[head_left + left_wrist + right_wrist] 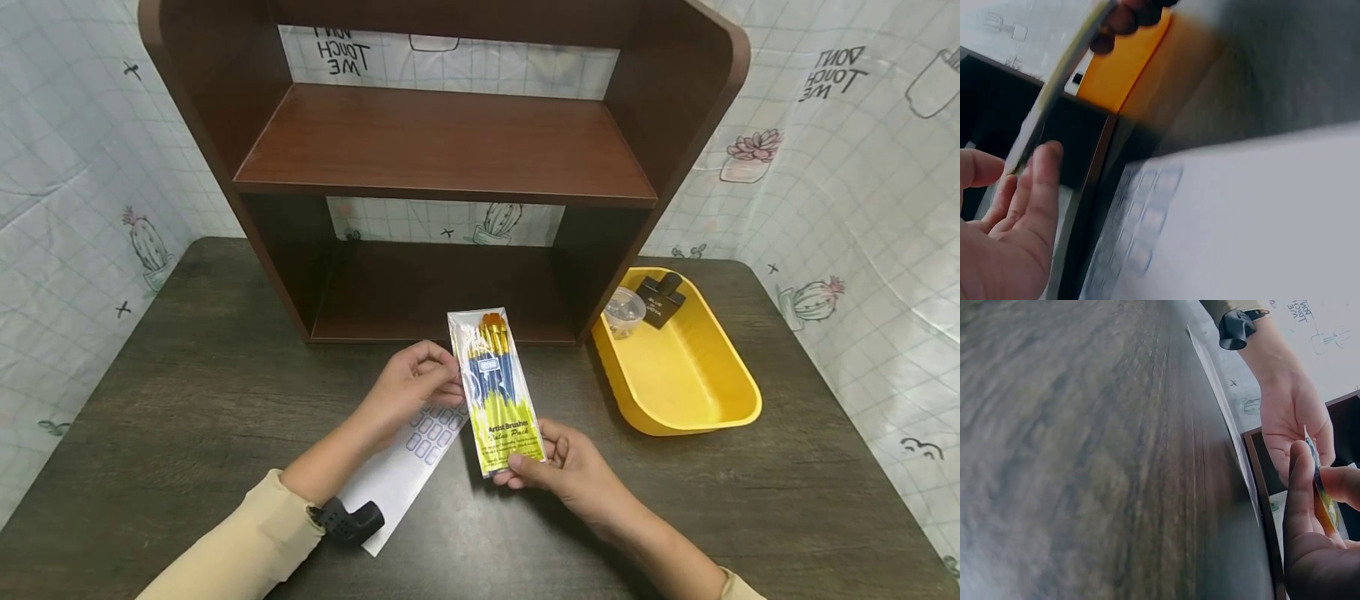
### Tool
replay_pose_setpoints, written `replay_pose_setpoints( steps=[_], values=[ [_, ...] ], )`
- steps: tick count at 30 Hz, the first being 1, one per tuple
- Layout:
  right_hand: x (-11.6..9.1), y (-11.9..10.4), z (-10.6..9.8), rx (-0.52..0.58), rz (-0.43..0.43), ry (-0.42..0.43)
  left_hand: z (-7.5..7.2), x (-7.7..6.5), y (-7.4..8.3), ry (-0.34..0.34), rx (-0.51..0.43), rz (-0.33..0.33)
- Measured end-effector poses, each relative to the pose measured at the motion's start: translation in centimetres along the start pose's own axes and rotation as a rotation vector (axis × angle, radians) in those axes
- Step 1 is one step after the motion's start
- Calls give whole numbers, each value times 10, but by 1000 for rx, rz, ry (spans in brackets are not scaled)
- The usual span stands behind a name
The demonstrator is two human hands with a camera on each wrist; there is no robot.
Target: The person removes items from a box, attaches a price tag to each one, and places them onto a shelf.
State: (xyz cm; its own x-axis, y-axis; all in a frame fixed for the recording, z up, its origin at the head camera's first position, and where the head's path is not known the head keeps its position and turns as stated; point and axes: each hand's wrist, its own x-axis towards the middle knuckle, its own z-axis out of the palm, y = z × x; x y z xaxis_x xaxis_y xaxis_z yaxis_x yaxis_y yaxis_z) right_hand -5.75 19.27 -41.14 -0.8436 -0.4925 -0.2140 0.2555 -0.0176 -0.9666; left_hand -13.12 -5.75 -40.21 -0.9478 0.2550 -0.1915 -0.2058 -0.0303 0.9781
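A clear-fronted pack of artist brushes, with blue handles and a lime-green printed lower part, is held tilted above the table. A small blue-bordered label sits on its front. My right hand grips the pack's lower right corner, thumb on the front. At the pack's upper left edge, the thumb and fingertips of my left hand pinch it; the left wrist view shows this edge-on. Under my left forearm lies a white sheet of blue-bordered labels, partly covered by hand and pack.
A dark brown shelf unit stands at the back of the table. To the right is a yellow tray holding a black bottle and a small clear round tub. Patterned sheeting surrounds the table.
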Motion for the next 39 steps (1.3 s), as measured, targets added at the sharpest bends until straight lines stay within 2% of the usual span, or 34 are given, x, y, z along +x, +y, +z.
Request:
replay_pose_setpoints(
  steps=[2, 5, 8, 11, 17, 22, 26, 30, 35, 39],
  values=[
    [-1, -1, 1, -6, -16, -4, -9, -2, 2, 33, 50, 23],
    [-2, -2, 2, -16, -33, -18, -26, -4, 5, 132, 159, 88],
    [-4, -4, 3, -20, -49, -36, -49, -8, 8, 256, 333, 166],
    [-6, -7, 4, -25, -75, -54, -72, -11, 9, 378, 490, 217],
    [-9, -16, 6, -40, -106, -56, -112, -16, 9, 586, 630, 235],
    [-13, -29, 10, -80, -119, -50, -133, -21, 15, 711, 690, 211],
    [-17, -40, 15, -104, -141, -60, -143, -22, 23, 738, 678, 193],
    [-24, -56, 19, -119, -176, -60, -149, -17, 30, 670, 650, 210],
    [-32, -81, 20, -172, -233, -27, -150, -7, 33, 582, 680, 243],
    [-31, -100, 21, -233, -277, 7, -152, 0, 28, 566, 718, 287]
  ],
)
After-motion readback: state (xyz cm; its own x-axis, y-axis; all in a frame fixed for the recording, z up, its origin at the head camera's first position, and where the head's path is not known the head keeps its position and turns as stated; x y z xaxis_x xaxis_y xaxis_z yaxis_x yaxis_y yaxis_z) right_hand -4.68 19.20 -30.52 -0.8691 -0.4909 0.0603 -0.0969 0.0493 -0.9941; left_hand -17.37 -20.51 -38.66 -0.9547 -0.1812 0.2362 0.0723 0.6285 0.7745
